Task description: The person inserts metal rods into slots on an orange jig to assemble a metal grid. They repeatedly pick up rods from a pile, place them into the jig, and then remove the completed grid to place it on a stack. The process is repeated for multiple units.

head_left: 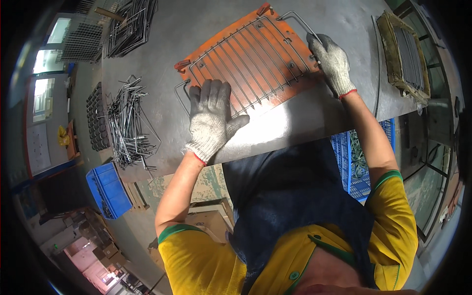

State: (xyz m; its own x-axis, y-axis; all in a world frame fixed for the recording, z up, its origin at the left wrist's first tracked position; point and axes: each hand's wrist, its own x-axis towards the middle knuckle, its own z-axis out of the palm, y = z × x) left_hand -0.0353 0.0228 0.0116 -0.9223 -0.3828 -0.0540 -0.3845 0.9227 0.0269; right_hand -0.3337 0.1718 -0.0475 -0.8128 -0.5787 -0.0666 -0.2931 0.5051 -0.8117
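A wire grill rack (253, 61) of parallel rods lies over an orange rectangular plate (209, 51) on the metal table. My left hand (211, 115), in a grey-dipped knit glove, rests flat on the rack's near left corner. Its fingers are stretched out and its thumb is spread to the right. Beside its fingertips, a bent wire loop (178, 93) sticks out from the rack's left end. At the right end, my right hand (333, 61), gloved the same way, is closed round the bent wire handle (300, 20). Part of that wire is hidden by its fingers.
Red clamps (182, 65) sit at the plate's far corners. A pile of bent wires (129, 123) lies along the table's left edge, with stacked wire frames (130, 29) behind it. A framed tray (393, 44) holds rods at right. Below the table are blue crates (109, 189).
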